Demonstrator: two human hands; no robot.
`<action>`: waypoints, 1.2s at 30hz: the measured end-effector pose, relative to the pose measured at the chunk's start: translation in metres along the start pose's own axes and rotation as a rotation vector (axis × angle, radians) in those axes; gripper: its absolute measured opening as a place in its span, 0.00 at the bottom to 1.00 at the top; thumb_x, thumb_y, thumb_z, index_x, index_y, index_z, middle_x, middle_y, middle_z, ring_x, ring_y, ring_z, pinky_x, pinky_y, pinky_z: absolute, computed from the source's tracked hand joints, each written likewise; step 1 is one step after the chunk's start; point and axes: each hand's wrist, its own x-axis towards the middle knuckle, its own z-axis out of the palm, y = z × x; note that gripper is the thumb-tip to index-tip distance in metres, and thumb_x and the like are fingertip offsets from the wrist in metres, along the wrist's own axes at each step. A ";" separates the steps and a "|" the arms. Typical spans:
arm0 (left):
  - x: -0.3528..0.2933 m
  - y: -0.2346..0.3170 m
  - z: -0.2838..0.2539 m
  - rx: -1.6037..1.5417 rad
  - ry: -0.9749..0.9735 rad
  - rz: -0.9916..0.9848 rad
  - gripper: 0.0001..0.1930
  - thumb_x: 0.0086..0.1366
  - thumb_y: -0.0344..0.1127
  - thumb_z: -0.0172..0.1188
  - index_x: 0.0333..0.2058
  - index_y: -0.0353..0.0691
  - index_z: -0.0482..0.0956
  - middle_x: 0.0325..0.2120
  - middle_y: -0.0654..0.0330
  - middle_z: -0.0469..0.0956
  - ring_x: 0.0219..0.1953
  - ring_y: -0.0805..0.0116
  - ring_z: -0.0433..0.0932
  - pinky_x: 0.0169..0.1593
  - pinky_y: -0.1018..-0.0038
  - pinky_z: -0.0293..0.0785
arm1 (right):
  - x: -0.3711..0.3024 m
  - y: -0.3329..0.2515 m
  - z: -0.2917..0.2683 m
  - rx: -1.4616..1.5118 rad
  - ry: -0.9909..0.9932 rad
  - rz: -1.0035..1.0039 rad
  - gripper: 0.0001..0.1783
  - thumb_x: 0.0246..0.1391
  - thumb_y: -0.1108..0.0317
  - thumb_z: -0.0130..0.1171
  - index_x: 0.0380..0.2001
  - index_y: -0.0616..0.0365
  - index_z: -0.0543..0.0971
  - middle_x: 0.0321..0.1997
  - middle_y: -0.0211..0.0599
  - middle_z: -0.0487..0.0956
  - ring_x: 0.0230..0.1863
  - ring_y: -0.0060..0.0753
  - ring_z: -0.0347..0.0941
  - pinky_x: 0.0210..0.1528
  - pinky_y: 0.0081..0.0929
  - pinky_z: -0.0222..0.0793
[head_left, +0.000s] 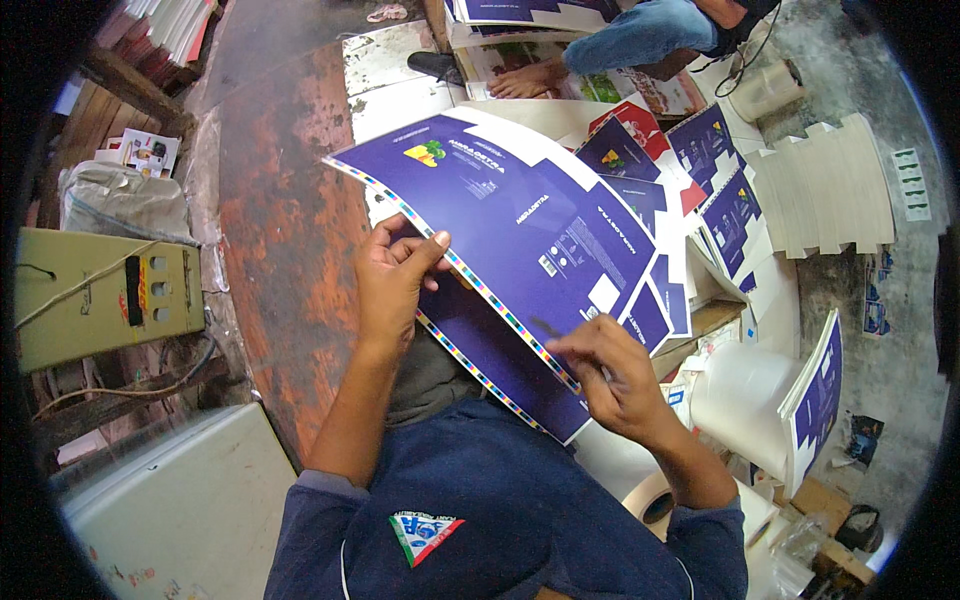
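Note:
A large purple printed cardboard sheet [560, 215] with a colour-bar strip along its near edge bows upward in front of me. My left hand [400, 275] pinches that edge left of its middle, thumb on top. A second purple sheet [475, 345] with a similar strip lies under it, close to my lap. At the right end of the near edge, the fingers of my right hand [610, 375] are curled in against the top sheet. A small dark blurred thing [543, 327] shows by its index finger; I cannot make out what it is.
Purple cut sheets [725, 215] lie piled at the right, beside a stack of pale notched card [825, 190]. A white roll [740, 395] stands near my right arm. Another person's bare foot [525, 80] rests ahead. A greenish metal box [100, 295] is at left.

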 end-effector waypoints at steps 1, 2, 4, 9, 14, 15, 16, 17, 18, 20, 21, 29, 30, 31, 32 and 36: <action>-0.001 -0.002 0.002 -0.009 -0.001 -0.002 0.24 0.58 0.32 0.69 0.50 0.34 0.68 0.26 0.63 0.79 0.25 0.78 0.78 0.24 0.85 0.67 | 0.008 -0.003 0.005 -0.020 0.058 0.004 0.13 0.51 0.80 0.59 0.40 0.59 0.80 0.31 0.42 0.74 0.34 0.42 0.72 0.37 0.32 0.68; -0.001 -0.004 0.003 -0.018 -0.001 -0.003 0.24 0.58 0.32 0.69 0.50 0.35 0.68 0.26 0.64 0.79 0.25 0.78 0.78 0.24 0.85 0.67 | 0.015 -0.002 0.013 -0.059 0.113 -0.036 0.13 0.50 0.80 0.60 0.40 0.59 0.80 0.32 0.42 0.74 0.34 0.42 0.72 0.37 0.33 0.68; -0.005 -0.004 0.003 -0.022 0.003 -0.011 0.24 0.58 0.32 0.69 0.50 0.35 0.67 0.26 0.64 0.78 0.26 0.78 0.78 0.24 0.86 0.67 | 0.028 0.010 0.035 -0.122 0.214 -0.126 0.13 0.49 0.80 0.60 0.40 0.60 0.80 0.32 0.42 0.74 0.34 0.43 0.71 0.38 0.35 0.68; -0.011 -0.007 0.003 -0.074 0.033 -0.003 0.22 0.59 0.32 0.68 0.48 0.34 0.69 0.25 0.64 0.79 0.25 0.79 0.78 0.23 0.87 0.66 | 0.043 0.017 0.065 -0.398 0.246 -0.154 0.21 0.43 0.64 0.68 0.42 0.59 0.77 0.41 0.42 0.73 0.47 0.48 0.67 0.51 0.44 0.63; -0.014 -0.004 0.001 -0.003 0.000 -0.020 0.27 0.59 0.31 0.68 0.53 0.32 0.65 0.26 0.62 0.80 0.26 0.78 0.78 0.26 0.86 0.68 | 0.046 0.021 0.069 -0.444 0.299 -0.182 0.17 0.38 0.72 0.68 0.36 0.59 0.80 0.37 0.41 0.74 0.42 0.45 0.71 0.44 0.38 0.68; -0.015 -0.004 0.000 0.019 -0.017 -0.029 0.28 0.59 0.30 0.68 0.54 0.31 0.64 0.26 0.61 0.80 0.27 0.78 0.78 0.26 0.86 0.69 | 0.046 0.021 0.070 -0.431 0.306 -0.178 0.16 0.38 0.72 0.67 0.36 0.59 0.80 0.37 0.41 0.75 0.41 0.45 0.71 0.44 0.38 0.68; -0.017 -0.004 -0.001 0.036 -0.044 -0.015 0.30 0.58 0.30 0.68 0.55 0.31 0.62 0.27 0.61 0.80 0.27 0.78 0.78 0.27 0.86 0.69 | 0.046 0.021 0.069 -0.428 0.311 -0.180 0.15 0.38 0.73 0.66 0.35 0.59 0.80 0.36 0.41 0.75 0.41 0.44 0.71 0.44 0.38 0.68; -0.019 -0.005 -0.003 0.053 -0.071 -0.001 0.31 0.58 0.29 0.68 0.56 0.32 0.61 0.28 0.61 0.80 0.27 0.79 0.77 0.27 0.86 0.69 | 0.046 0.020 0.069 -0.425 0.317 -0.182 0.14 0.39 0.73 0.66 0.34 0.59 0.80 0.36 0.41 0.75 0.40 0.44 0.71 0.43 0.38 0.68; -0.020 -0.006 -0.004 0.070 -0.098 0.014 0.33 0.57 0.28 0.68 0.58 0.32 0.60 0.29 0.61 0.80 0.27 0.79 0.77 0.28 0.86 0.69 | 0.047 0.019 0.068 -0.423 0.322 -0.185 0.14 0.39 0.73 0.66 0.34 0.59 0.81 0.35 0.41 0.75 0.40 0.44 0.72 0.43 0.38 0.68; -0.020 -0.011 -0.007 0.015 -0.125 0.029 0.36 0.56 0.25 0.68 0.60 0.31 0.57 0.29 0.59 0.81 0.29 0.78 0.78 0.33 0.85 0.71 | 0.046 0.017 0.069 -0.411 0.313 -0.169 0.14 0.39 0.72 0.65 0.34 0.58 0.80 0.35 0.40 0.75 0.41 0.45 0.71 0.45 0.39 0.68; -0.021 -0.011 -0.008 0.023 -0.139 0.030 0.36 0.56 0.25 0.68 0.60 0.31 0.56 0.30 0.57 0.81 0.30 0.78 0.78 0.34 0.84 0.72 | 0.045 0.017 0.068 -0.407 0.309 -0.160 0.14 0.39 0.72 0.65 0.35 0.58 0.80 0.36 0.40 0.75 0.41 0.46 0.71 0.45 0.39 0.68; -0.024 -0.014 -0.013 0.016 -0.190 0.068 0.38 0.57 0.23 0.67 0.62 0.30 0.54 0.33 0.55 0.81 0.33 0.77 0.78 0.39 0.83 0.72 | 0.044 0.016 0.067 -0.379 0.329 -0.179 0.13 0.39 0.72 0.65 0.34 0.58 0.80 0.35 0.40 0.75 0.40 0.46 0.71 0.44 0.39 0.68; -0.025 -0.015 -0.013 0.021 -0.192 0.071 0.38 0.57 0.23 0.66 0.62 0.30 0.54 0.33 0.55 0.81 0.34 0.77 0.78 0.40 0.83 0.72 | 0.043 0.016 0.067 -0.377 0.329 -0.184 0.13 0.39 0.73 0.65 0.34 0.58 0.80 0.35 0.40 0.75 0.40 0.46 0.71 0.44 0.39 0.68; -0.025 -0.015 -0.013 0.026 -0.195 0.074 0.38 0.57 0.23 0.66 0.62 0.30 0.53 0.33 0.55 0.81 0.34 0.77 0.78 0.40 0.83 0.72 | 0.043 0.016 0.067 -0.379 0.326 -0.186 0.13 0.39 0.73 0.65 0.34 0.58 0.80 0.35 0.41 0.75 0.40 0.46 0.71 0.44 0.39 0.68; -0.025 -0.015 -0.012 0.024 -0.193 0.087 0.38 0.57 0.22 0.66 0.63 0.30 0.53 0.33 0.56 0.80 0.34 0.77 0.78 0.40 0.83 0.73 | 0.043 0.016 0.066 -0.382 0.322 -0.187 0.13 0.39 0.73 0.65 0.34 0.58 0.80 0.35 0.41 0.75 0.40 0.46 0.71 0.43 0.39 0.68; -0.028 -0.016 -0.010 0.026 -0.178 0.118 0.37 0.58 0.21 0.64 0.63 0.30 0.54 0.32 0.56 0.80 0.34 0.77 0.78 0.40 0.82 0.73 | 0.041 0.016 0.066 -0.377 0.327 -0.192 0.14 0.39 0.73 0.65 0.34 0.59 0.80 0.34 0.41 0.75 0.39 0.46 0.71 0.43 0.39 0.68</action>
